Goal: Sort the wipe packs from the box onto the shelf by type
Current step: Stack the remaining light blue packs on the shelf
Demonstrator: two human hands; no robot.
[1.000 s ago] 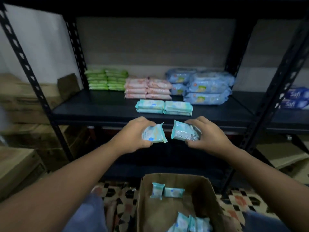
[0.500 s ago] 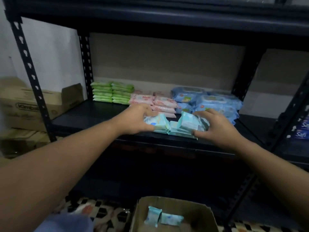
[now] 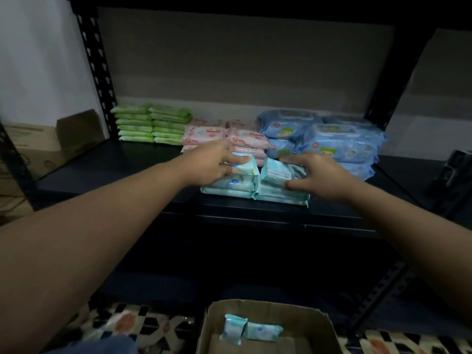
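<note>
Head cam is pretty dim, but both hands are up at the black shelf: the left hand grips a teal wipe pack on top of the left teal stack, and the right hand looks like it's pinching another teal pack onto the right teal stack, though I can't quite see the fingertips. Behind sit green packs, pink packs and big blue packs, with two more teal ones in the cardboard box below.
</note>
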